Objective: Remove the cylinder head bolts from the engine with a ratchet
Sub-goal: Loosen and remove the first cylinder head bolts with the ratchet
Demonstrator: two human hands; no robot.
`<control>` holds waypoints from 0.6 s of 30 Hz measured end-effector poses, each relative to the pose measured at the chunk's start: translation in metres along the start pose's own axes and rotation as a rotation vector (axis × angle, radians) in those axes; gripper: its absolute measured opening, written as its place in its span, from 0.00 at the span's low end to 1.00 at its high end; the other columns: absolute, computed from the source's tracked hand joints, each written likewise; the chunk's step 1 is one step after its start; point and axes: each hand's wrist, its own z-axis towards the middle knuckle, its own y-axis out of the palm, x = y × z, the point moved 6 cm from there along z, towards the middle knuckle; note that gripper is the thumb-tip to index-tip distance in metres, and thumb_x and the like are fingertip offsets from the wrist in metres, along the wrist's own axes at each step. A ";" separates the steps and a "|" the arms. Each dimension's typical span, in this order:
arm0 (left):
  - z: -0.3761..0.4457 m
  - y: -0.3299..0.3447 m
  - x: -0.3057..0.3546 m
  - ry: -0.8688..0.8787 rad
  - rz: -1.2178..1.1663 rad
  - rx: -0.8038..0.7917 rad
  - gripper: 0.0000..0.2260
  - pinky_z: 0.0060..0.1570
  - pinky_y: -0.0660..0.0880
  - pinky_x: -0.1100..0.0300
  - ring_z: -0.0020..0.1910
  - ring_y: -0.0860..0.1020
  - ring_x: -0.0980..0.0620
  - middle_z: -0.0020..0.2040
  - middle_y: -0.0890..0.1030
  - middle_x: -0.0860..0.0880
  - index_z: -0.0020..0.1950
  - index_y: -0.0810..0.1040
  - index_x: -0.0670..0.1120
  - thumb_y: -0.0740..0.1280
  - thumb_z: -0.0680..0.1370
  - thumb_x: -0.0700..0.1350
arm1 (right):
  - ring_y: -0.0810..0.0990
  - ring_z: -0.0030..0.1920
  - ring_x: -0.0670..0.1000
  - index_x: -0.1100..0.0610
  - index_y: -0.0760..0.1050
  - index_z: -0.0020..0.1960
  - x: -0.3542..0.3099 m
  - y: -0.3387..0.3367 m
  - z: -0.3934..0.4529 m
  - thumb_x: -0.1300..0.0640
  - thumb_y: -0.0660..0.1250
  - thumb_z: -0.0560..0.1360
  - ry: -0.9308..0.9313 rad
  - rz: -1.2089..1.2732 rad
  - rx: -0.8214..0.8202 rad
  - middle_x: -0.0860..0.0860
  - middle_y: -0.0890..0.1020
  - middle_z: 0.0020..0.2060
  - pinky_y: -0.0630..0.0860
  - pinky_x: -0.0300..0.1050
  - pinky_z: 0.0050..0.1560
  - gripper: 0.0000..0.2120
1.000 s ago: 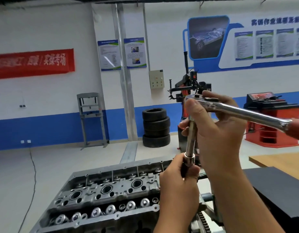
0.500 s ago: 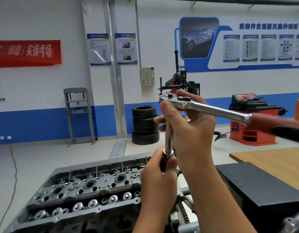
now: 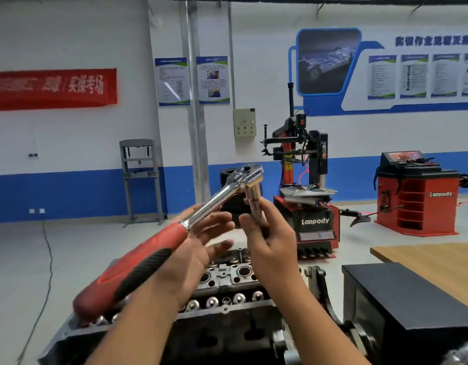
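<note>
The ratchet [image 3: 174, 241] is held up in the air above the engine [image 3: 227, 291], well clear of the cylinder head. Its long axis runs on a diagonal: the red and black handle points down and to the left toward the near corner of the engine, while the chrome shaft climbs up and to the right to the ratchet head, which is the highest part of the tool. From under that head a chrome socket extension [image 3: 254, 204] hangs downward, tilted slightly, roughly at right angles to the handle.

The right hand [image 3: 269, 243] pinches the lower part of the extension between thumb and curled fingers, carrying the tool. The left hand [image 3: 198, 248] lies beneath the shaft with its fingers spread and nearly straight, blurred; the shaft crosses over the palm, and the fingers are not wrapped round it.

The engine sits low in view, valve springs in a row along its near edge. A black box [image 3: 412, 312] stands to its right, beside a wooden tabletop [image 3: 433, 259].
</note>
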 end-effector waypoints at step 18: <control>0.018 0.102 0.095 0.287 1.718 -0.548 0.27 0.69 0.72 0.50 0.67 0.75 0.51 0.69 0.77 0.53 0.78 0.68 0.55 0.61 0.82 0.64 | 0.60 0.27 0.45 0.52 0.62 0.32 0.009 -0.001 -0.001 0.39 0.66 0.76 0.264 0.066 -0.072 0.44 0.64 0.25 0.60 0.37 0.27 0.24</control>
